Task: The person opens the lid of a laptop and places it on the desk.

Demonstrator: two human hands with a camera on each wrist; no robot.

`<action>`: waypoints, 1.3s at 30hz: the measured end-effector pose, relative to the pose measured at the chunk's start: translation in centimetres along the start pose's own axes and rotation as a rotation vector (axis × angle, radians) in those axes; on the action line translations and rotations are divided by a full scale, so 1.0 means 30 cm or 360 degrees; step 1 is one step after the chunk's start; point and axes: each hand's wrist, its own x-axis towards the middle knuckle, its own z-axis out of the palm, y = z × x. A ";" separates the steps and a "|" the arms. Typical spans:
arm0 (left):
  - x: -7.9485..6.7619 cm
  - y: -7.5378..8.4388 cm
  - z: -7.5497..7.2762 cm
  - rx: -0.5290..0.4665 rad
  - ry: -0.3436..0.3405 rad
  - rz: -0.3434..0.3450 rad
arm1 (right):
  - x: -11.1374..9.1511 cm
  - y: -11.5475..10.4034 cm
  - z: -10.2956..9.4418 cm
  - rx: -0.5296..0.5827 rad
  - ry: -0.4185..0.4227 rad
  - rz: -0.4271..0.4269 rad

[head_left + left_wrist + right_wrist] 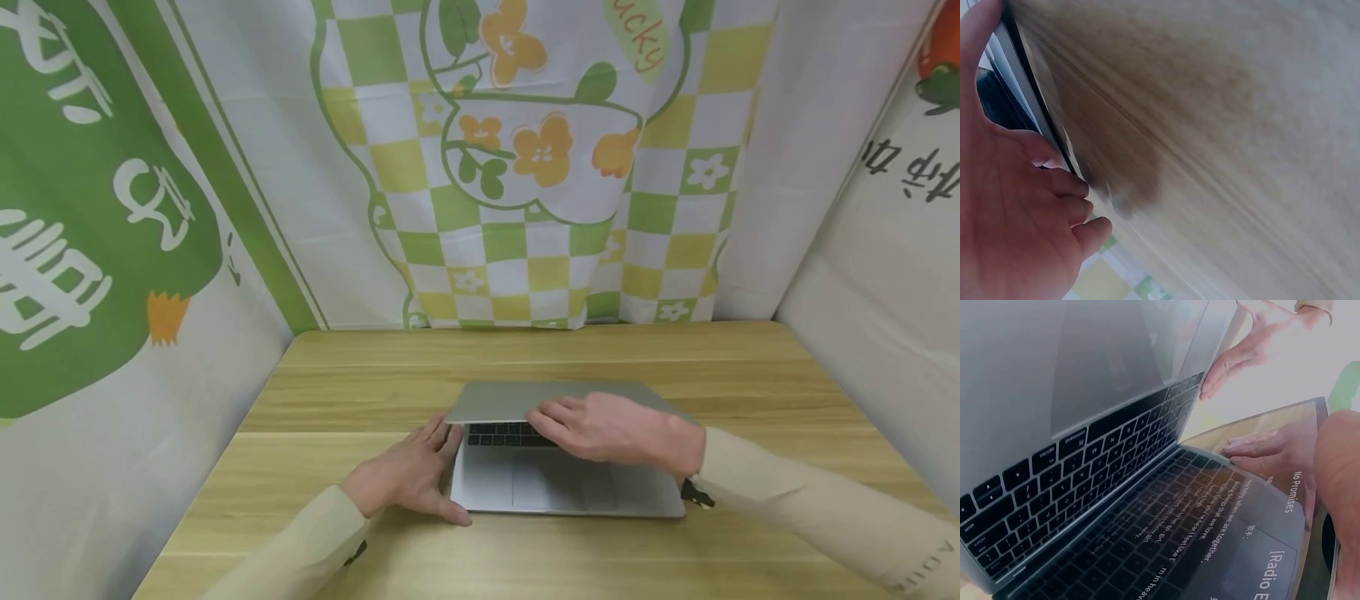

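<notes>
A silver laptop [480, 487] lies on the wooden table, its lid [498, 400] tilted low over the black keyboard [1060, 478]. In the right wrist view the screen [1210, 531] is lit with lines of white text and mirrors a hand. My right hand [611, 429] rests on the lid near its front edge, bent fingers on the outer face; its thumb is hidden. Along the left side of the base, my left hand [412, 475] touches the laptop with fingers spread and thumb by the front corner. The left wrist view shows that palm [1016, 206] beside the laptop's edge.
The wooden table [337, 392] surrounds the laptop. Behind it hangs a green and yellow checked curtain [540, 250], with printed cloth [90, 450] on the left and white cloth [892, 292] on the right.
</notes>
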 end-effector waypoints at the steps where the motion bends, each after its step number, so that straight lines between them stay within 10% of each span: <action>1: 0.000 -0.001 -0.001 0.0002 -0.0002 0.0000 | 0.001 0.006 -0.002 0.0001 0.0000 -0.0001; 11: -0.003 0.005 -0.014 -0.0005 -0.0076 -0.0049 | 0.021 0.096 -0.036 0.0229 -0.0129 0.0269; 27: -0.006 0.007 -0.010 0.0031 -0.0087 -0.0075 | 0.020 0.165 -0.014 0.0159 0.0115 0.0072; 39: 0.002 0.015 -0.014 0.0034 -0.0070 -0.0062 | 0.035 0.217 -0.008 0.0369 0.0176 0.0241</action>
